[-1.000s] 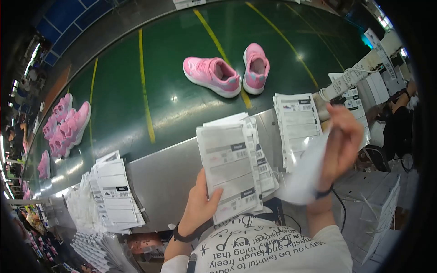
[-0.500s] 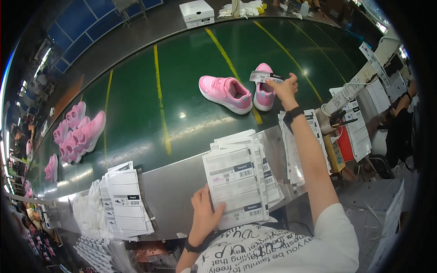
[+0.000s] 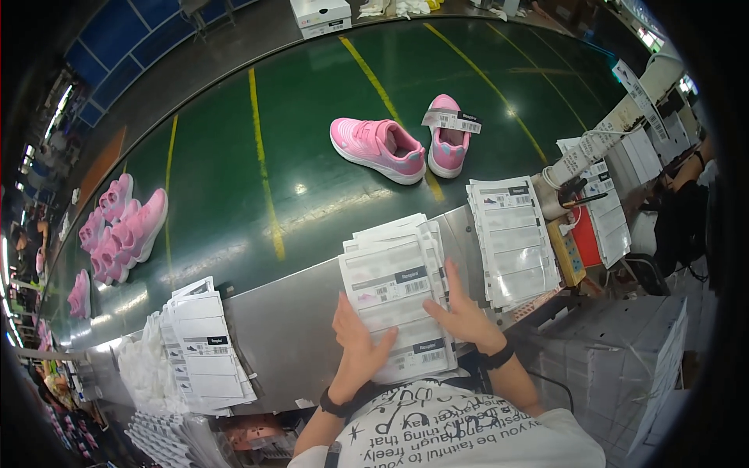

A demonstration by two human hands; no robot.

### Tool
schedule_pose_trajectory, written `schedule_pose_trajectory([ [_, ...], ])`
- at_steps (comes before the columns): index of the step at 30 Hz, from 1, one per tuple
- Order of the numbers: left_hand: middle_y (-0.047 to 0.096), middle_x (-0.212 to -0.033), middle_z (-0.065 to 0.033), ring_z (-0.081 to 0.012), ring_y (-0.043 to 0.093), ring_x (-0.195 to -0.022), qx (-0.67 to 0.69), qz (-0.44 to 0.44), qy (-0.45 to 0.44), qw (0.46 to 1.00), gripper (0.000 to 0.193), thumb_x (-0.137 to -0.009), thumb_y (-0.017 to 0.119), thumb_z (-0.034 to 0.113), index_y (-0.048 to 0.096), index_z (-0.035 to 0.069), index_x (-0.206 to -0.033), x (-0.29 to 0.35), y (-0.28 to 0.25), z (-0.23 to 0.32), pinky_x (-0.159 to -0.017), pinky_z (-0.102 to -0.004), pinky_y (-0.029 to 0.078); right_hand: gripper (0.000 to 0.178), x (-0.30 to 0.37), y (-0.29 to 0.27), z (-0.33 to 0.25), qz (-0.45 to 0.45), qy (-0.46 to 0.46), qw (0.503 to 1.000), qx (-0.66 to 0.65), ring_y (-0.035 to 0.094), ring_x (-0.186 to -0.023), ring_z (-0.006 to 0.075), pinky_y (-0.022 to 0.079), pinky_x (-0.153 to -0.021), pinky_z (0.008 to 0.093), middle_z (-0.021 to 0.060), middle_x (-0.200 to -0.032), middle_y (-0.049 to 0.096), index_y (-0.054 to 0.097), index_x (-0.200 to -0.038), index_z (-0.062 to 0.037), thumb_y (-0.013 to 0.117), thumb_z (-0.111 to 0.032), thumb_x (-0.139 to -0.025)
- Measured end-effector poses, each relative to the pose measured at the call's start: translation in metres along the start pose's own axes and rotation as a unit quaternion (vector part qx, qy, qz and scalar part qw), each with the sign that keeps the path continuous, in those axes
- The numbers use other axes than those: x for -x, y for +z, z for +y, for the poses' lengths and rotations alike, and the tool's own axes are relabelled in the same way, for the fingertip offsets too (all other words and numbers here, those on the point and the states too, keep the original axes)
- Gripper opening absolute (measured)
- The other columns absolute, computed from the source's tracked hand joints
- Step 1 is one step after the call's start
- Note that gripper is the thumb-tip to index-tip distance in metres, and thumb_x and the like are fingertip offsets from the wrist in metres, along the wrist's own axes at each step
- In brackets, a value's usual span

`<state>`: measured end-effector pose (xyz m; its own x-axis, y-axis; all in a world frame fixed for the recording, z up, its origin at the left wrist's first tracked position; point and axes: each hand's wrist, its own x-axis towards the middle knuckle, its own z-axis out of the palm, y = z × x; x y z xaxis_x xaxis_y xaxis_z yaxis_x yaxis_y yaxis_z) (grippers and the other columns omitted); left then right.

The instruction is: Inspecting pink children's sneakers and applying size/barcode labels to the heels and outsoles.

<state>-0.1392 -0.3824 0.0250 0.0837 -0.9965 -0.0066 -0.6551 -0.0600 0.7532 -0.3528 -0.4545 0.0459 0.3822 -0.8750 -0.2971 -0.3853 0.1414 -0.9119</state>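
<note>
**One Has It, One Doesn't**

From here, I see the person's right hand (image 3: pixel 468 316) with its fingers long and loose, pinching nothing, its thumb over a messy pile of white paper label sheets (image 3: pixel 392 321). The left hand (image 3: pixel 363 345) puts its thumb on the top sheet, fingers bent by the edge (I can't tell if they grip or just rest). I'd guess the top sheet is partly used: two printed strips show, waiting. It looks flat and shiny, with black boxes, bar lines and a tiny pink picture. Sheets below poke out crooked.

The pile sits on a smooth grey metal ledge (image 3: pixel 277 331), by the person's tummy. Beyond is a flat green belt (image 3: pixel 214 179) with yellow lines. There, a black-and-white label strip (image 3: pixel 452 120) lies across a narrow pink shoe with a white sole (image 3: pixel 447 158); that bit looks done. Beside it, a sideways pink shoe with a white sole (image 3: pixel 373 148) shows no strip.
</note>
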Motion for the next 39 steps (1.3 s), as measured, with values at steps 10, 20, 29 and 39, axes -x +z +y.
schedule_pose_trajectory([
  [10, 0.010, -0.146, -0.0408, -0.0529, 0.013, -0.137, -0.002, -0.052, -0.043, 0.998, 0.122, -0.070, 0.080, 0.039, -0.002, -0.012, -0.145, 0.008, -0.026, -0.009, -0.113, -0.0550, 0.015, 0.109, -0.002, 0.013, -0.004, -0.143, -0.134, 0.976, 0.099, 0.012, -0.144, 0.0339, 0.014, -0.117, 0.0377, 0.0285, -0.153, 0.010, -0.012, -0.146, 0.0113, 0.070, -0.026, -0.085],
  [20, 0.055, -0.118, -0.0162, -0.0389, 0.053, -0.109, 0.301, -0.366, 0.477, 0.740, 0.029, -0.093, 0.061, 0.022, 0.061, 0.005, -0.115, 0.020, -0.209, 0.083, -0.091, -0.0524, 0.041, 0.070, 0.012, -0.025, -0.038, -0.015, -0.174, 0.931, 0.321, 0.048, -0.123, 0.0460, 0.038, -0.103, 0.0455, 0.0330, -0.134, 0.047, 0.045, -0.133, 0.0070, 0.071, -0.031, -0.080],
  [29, 0.057, -0.081, -0.0077, -0.0275, 0.054, -0.073, 0.203, -0.444, 0.675, 0.553, 0.019, -0.092, 0.059, 0.024, 0.063, 0.007, -0.084, 0.002, -0.238, 0.150, -0.063, -0.0378, 0.042, 0.033, 0.019, -0.033, -0.048, 0.000, -0.118, 0.907, 0.403, 0.058, -0.082, 0.0481, 0.045, -0.075, 0.0504, 0.0269, -0.088, 0.063, 0.061, -0.102, 0.0024, 0.058, -0.029, -0.092],
  [39, 0.051, -0.089, -0.0112, -0.0277, 0.051, -0.081, 0.165, -0.481, 0.669, 0.543, 0.021, -0.090, 0.056, 0.024, 0.055, 0.006, -0.078, -0.024, -0.220, 0.162, -0.066, -0.0377, 0.041, 0.061, 0.007, -0.026, -0.006, 0.020, -0.119, 0.925, 0.359, 0.065, -0.079, 0.0405, 0.052, -0.071, 0.0457, 0.0214, -0.086, 0.068, 0.062, -0.113, -0.0001, 0.069, -0.049, -0.077],
])
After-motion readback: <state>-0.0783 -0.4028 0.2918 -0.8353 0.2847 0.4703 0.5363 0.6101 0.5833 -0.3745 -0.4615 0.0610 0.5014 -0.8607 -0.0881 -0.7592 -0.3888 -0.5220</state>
